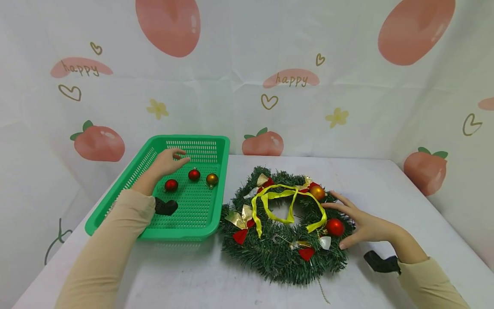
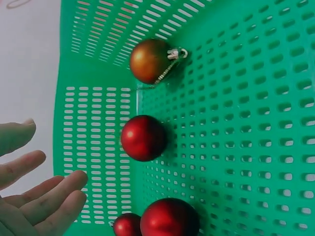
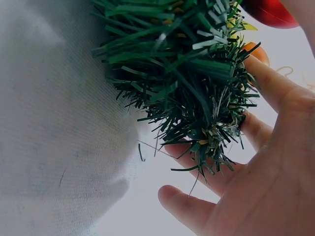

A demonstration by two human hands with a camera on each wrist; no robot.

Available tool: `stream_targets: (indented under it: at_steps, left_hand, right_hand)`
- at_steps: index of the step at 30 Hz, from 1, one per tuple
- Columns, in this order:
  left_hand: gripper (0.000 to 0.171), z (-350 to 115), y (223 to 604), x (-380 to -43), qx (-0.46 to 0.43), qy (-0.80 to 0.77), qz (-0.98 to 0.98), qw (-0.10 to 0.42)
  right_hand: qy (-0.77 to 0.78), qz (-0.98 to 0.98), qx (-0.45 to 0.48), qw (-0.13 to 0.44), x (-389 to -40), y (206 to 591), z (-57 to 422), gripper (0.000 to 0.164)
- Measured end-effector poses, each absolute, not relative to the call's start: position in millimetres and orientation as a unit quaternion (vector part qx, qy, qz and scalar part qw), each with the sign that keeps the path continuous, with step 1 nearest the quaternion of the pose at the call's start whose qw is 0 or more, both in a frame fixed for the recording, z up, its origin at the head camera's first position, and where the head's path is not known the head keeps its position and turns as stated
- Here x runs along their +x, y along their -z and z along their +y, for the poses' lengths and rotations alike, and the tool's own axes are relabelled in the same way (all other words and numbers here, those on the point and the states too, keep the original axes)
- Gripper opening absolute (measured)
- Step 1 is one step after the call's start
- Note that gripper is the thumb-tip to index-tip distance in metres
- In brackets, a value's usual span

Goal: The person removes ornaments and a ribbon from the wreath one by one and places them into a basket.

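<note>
My left hand (image 1: 170, 161) hangs over the green basket (image 1: 177, 234) with nothing in its fingers. Inside lie red ball ornaments (image 2: 143, 138) and a gold ball ornament (image 2: 149, 61), apart from the fingers in the left wrist view. At the right side of a green Christmas wreath (image 1: 251, 253) is my right hand (image 1: 366, 225), its fingers spread around the outer edge and touching the greenery. The wreath lies flat, bearing a yellow ribbon (image 1: 286, 220), a gold ball (image 1: 317, 192), a red ball (image 1: 335, 227) and several small bows (image 1: 240, 236).
Basket and wreath stand side by side on a white-covered table (image 1: 185, 274). A printed curtain (image 1: 231, 64) hangs behind. Black straps (image 1: 382, 262) show at the wrists. A thin cord (image 1: 323, 292) trails from the wreath's front edge.
</note>
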State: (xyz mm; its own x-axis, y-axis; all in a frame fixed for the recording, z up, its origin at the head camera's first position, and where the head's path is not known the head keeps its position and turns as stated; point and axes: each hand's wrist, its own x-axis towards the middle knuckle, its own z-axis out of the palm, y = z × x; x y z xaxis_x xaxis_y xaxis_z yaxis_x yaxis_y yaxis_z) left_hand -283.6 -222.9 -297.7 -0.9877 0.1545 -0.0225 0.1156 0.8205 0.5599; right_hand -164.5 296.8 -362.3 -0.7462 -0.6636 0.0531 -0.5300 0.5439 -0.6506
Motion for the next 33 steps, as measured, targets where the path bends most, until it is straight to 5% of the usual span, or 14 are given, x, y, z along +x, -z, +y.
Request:
stream_targets:
  at_steps: [14,24,33]
  left_hand:
    - [0.047,-196.4,273.8,-266.0,0.125,-0.333,0.934,0.021]
    - [0.037,-124.5,248.3,-217.7,0.282,-0.351,0.892,0.029]
    - [0.034,-59.8,259.0,-172.1,0.407,-0.336,0.845,0.088]
  right_hand:
    - [0.339,0.872,-0.338,0.105,-162.5,361.4,294.9,0.088]
    - [0.336,0.871,-0.346,0.096,-163.6,362.7,295.7,0.089]
    - [0.336,0.869,-0.35,0.096,-164.4,362.8,296.0,0.09]
